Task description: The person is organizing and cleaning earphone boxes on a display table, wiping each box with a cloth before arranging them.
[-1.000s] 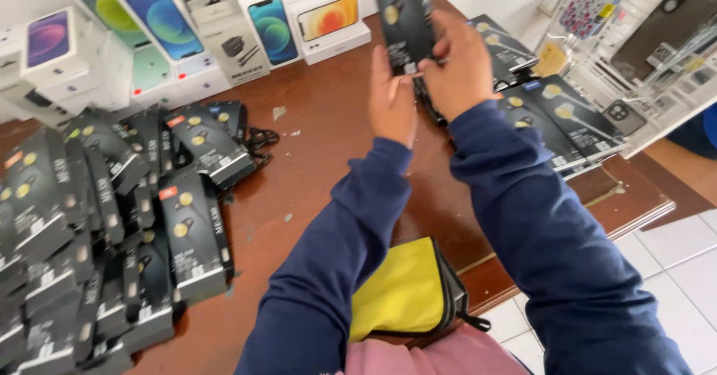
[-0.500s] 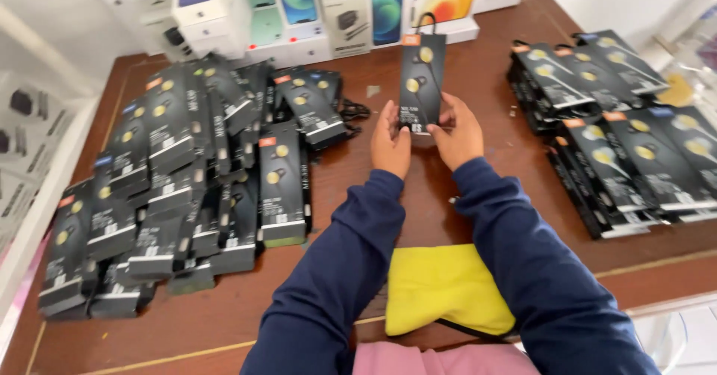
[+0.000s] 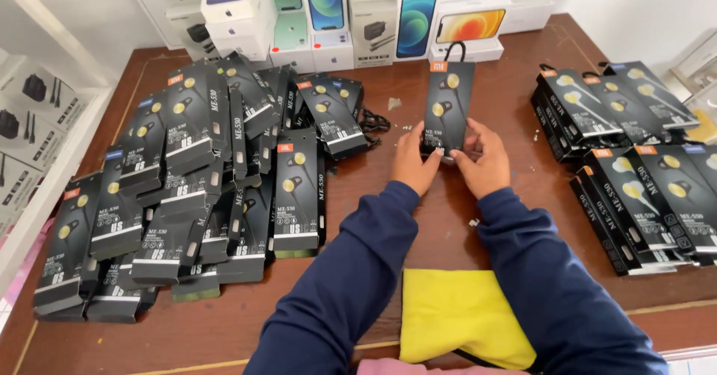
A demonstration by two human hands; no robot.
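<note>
Right now everything sits on a dark brown wooden table [image 3: 515, 121], so take that as the reference. Across its left half sprawls the biggest mass, a loose heap of black earphone boxes [image 3: 187, 188], overlapping and tilted every which way. Over on the table's right side lie two neater stacks of the same black boxes [image 3: 635, 166], fanned out with their faces up. Along the table's far edge stands a row of white phone boxes [image 3: 328, 13], most upright, with bright phones pictured on their fronts. At the table's near edge, between the person's dark blue sleeves [image 3: 358, 270], lies a yellow pouch [image 3: 459, 315]. And at the table's middle, raised just above the wood, a single black earphone box [image 3: 447, 106] stands upright, its black hanging loop at the top. The left hand [image 3: 414, 162] clamps its lower left corner, fingers curled around the edge. The right hand [image 3: 485, 162] grips the lower right corner the same way, thumb pressed on the front. A few small scraps [image 3: 393, 104] dot the table just left of that box.
</note>
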